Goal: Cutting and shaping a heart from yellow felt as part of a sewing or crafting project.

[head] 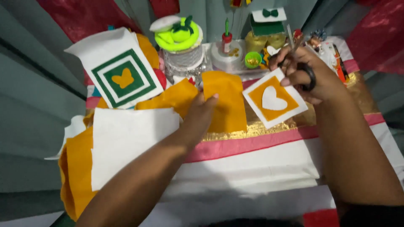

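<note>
My left hand (200, 115) pinches the lower left edge of an orange felt piece (225, 103) lying on the cloth-covered table. My right hand (309, 77) grips black-handled scissors (305, 69), blades pointing up and away. Just under and left of that hand lies a white felt square with an orange square and a white heart (273, 101) on it. The scissor blades are partly hidden by clutter behind.
A white felt square with green frames and an orange butterfly (122, 77) leans at the back left. A white felt sheet (126, 141) and more orange felt (78, 168) lie at the left. Craft clutter, a neon green item (179, 35) and small containers (252, 59) crowd the back edge.
</note>
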